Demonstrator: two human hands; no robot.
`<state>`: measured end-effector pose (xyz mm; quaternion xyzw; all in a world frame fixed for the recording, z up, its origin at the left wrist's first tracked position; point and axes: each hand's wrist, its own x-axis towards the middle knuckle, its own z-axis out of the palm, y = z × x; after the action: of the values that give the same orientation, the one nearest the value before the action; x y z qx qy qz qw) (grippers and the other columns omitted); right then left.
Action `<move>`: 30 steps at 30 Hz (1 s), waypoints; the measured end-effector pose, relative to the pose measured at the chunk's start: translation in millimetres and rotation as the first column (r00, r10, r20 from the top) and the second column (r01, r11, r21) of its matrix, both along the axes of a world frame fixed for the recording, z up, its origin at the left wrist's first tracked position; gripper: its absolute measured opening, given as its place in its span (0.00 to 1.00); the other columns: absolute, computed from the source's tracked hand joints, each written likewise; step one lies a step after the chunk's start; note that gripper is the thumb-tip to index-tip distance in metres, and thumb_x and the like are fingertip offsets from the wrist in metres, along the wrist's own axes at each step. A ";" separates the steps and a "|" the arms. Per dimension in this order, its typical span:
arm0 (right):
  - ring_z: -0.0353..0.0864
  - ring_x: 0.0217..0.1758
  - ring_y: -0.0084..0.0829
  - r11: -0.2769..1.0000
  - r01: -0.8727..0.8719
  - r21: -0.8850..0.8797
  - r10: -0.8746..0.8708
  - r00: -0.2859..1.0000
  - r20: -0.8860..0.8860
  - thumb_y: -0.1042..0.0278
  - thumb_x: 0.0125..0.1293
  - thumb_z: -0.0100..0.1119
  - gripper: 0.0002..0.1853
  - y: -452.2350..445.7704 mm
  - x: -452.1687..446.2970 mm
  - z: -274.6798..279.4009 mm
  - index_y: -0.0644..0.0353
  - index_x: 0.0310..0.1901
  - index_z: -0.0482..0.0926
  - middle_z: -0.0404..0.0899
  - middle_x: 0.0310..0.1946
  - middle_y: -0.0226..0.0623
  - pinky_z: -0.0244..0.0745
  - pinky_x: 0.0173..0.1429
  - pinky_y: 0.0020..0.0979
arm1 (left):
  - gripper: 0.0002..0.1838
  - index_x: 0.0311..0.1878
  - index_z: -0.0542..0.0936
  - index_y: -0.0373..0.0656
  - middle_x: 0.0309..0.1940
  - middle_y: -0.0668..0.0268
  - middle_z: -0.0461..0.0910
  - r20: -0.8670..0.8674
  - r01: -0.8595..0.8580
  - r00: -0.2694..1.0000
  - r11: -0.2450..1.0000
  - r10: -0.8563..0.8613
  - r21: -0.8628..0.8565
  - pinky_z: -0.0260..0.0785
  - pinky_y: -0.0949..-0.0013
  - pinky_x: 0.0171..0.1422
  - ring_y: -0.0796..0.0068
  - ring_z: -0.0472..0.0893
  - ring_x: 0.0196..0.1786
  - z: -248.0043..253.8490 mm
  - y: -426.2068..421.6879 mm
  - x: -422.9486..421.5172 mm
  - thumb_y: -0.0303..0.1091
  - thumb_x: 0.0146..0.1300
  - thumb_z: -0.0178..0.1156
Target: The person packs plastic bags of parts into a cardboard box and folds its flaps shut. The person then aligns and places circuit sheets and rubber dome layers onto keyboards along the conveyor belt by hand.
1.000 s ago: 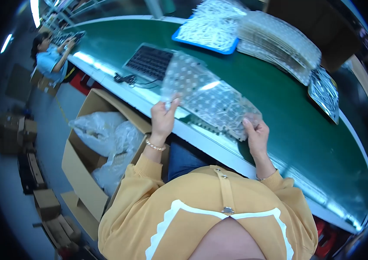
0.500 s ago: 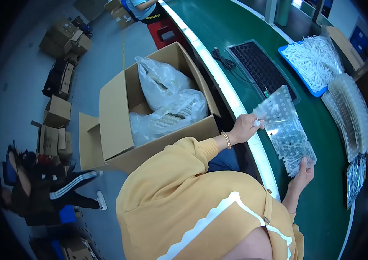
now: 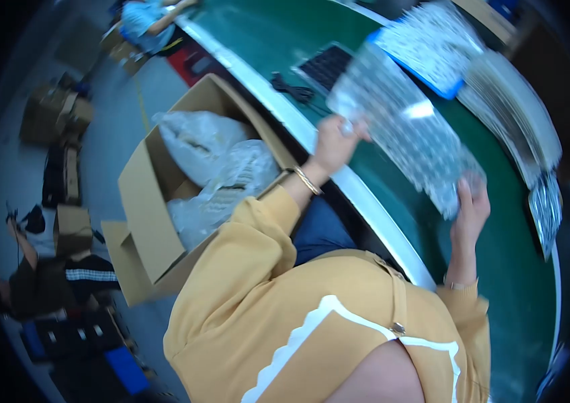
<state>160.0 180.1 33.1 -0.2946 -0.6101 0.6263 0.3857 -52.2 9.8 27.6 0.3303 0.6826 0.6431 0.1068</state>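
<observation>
A clear plastic keyboard membrane sheet point(image 3: 396, 121) slants across the middle of the view, held up over the green bench. My left hand point(image 3: 340, 144) is closed on its near left edge, and a small white bit shows at the fingertips. At the sheet's lower right corner, my right hand point(image 3: 471, 205) pinches it between thumb and fingers. Behind the sheet, and partly hidden by it, lies a black keyboard point(image 3: 324, 66) on the bench. Its coiled dark cable point(image 3: 290, 88) rests beside it. The sheet is blurred by motion.
A blue tray point(image 3: 456, 91) heaped with white strips stands beyond the sheet. To its right are a stack of clear sheets point(image 3: 514, 111) and a silvery packet point(image 3: 545, 215). An open carton point(image 3: 147, 201) holds bagged parts at left. Two people are farther off.
Both hands and the sheet have shifted up relative to my body; the sheet is turned and covers more of the keyboard. The whole view has swung, moving the bench and carton leftward.
</observation>
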 end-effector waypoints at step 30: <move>0.77 0.35 0.40 0.622 -0.158 0.767 -0.215 0.908 0.361 0.65 0.52 0.62 0.22 19.9 -57.4 -25.0 0.58 0.50 0.73 0.75 0.30 0.38 0.71 0.37 0.38 | 0.23 0.43 0.68 0.45 0.33 0.53 0.79 -0.579 -0.550 0.772 0.733 0.263 -0.401 0.68 0.54 0.43 0.47 0.77 0.39 -7.4 38.9 -82.7 0.38 0.46 0.69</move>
<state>102.6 200.1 8.2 -0.2344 -0.8836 0.2132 0.3448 -134.9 48.7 20.2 0.2719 0.8979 0.3224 -0.1261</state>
